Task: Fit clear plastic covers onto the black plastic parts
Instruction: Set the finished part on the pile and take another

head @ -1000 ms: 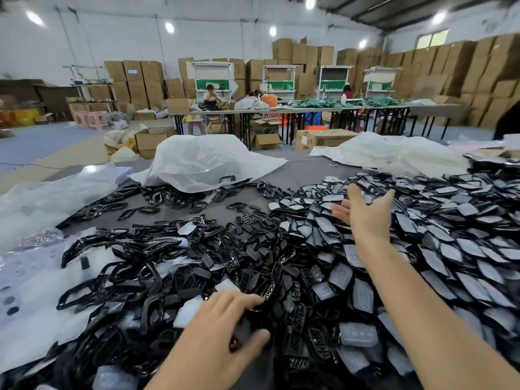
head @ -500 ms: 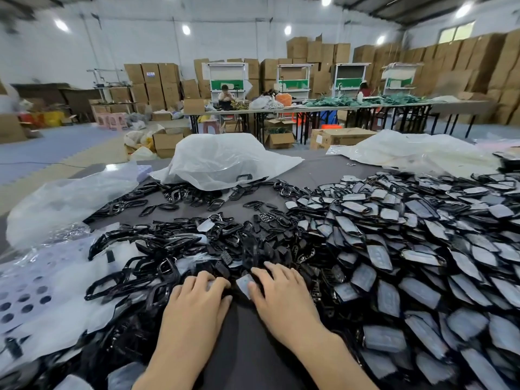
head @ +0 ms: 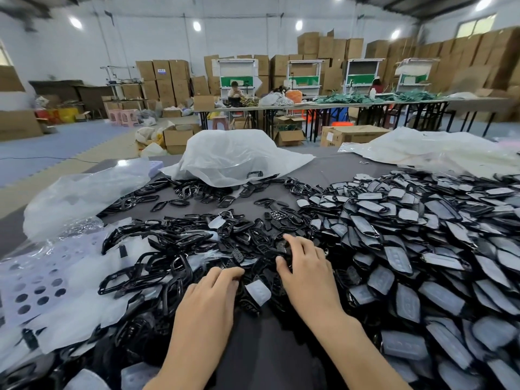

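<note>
Right hand (head: 306, 277) farther into black parts (head: 183, 240), left hand (head: 208, 299) alongside; both grips indiscernible.

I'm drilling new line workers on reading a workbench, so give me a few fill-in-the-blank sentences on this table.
1. The left hand and right hand both touch the heap of bare parts, coloured ___.
2. A loose clear cover lies ___ the two hands.
3. Covered parts are heaped on the person's ___ side.
4. The pale sheet on the left has round ___.
Missing: black; between; right; holes.
</note>
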{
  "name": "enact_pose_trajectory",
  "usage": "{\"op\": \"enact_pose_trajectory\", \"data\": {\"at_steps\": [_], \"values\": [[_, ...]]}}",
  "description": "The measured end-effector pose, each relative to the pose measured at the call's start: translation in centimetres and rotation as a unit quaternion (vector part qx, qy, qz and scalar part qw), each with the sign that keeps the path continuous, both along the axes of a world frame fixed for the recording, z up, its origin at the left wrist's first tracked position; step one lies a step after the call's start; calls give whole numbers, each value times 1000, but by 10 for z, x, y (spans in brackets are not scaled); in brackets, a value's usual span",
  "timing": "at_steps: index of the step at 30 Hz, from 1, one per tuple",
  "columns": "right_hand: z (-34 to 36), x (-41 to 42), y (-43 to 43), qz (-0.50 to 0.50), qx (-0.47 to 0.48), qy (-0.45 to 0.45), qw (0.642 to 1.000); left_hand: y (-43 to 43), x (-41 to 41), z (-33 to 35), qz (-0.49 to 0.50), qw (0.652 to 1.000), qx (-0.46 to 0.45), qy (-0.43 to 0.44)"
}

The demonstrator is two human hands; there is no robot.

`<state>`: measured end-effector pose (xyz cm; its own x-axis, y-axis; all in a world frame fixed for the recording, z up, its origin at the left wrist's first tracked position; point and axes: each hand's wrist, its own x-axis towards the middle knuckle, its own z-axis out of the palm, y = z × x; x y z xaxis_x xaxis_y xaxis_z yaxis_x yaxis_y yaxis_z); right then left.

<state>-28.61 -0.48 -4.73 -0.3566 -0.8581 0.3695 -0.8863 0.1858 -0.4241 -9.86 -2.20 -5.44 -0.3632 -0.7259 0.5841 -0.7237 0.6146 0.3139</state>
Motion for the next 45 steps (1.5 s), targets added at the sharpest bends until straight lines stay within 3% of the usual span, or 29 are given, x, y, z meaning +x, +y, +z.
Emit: {"op": "enact_pose_trajectory", "data": {"at_steps": [4, 7, 10, 13, 16, 21, 23, 27, 36, 41, 45], "values": [[-4, -7, -7, -7, 66, 33, 997, 0, -4, 4, -48, 975, 117, 180], [-5, -6, -3, -1, 27, 28, 999, -2, -4, 10, -48, 924, 215, 313], [-4, -7, 1, 10, -11, -8, 1000, -4, -2, 9, -81, 847, 317, 420], [7, -4, 7, 39, -96, -153, 983, -6, -2, 9, -105, 798, 358, 473], [14, 3, 16, 79, -142, -334, 928, -6, -3, 9, -124, 783, 358, 493], [10, 13, 24, 113, -140, -496, 849, -3, -5, 9, -131, 789, 340, 495], [8, 13, 25, 110, -141, -520, 835, -1, -5, 11, -123, 811, 326, 470], [6, 14, 24, 103, -140, -538, 825, 5, -5, 16, -83, 871, 270, 401], [7, 17, 25, 138, -131, -560, 806, 13, -8, 13, -95, 927, 208, 298], [5, 17, 22, 150, -125, -582, 790, 11, -8, 13, -94, 927, 214, 294], [3, 18, 23, 148, -114, -570, 800, 12, -8, 15, -92, 917, 225, 316]]}}
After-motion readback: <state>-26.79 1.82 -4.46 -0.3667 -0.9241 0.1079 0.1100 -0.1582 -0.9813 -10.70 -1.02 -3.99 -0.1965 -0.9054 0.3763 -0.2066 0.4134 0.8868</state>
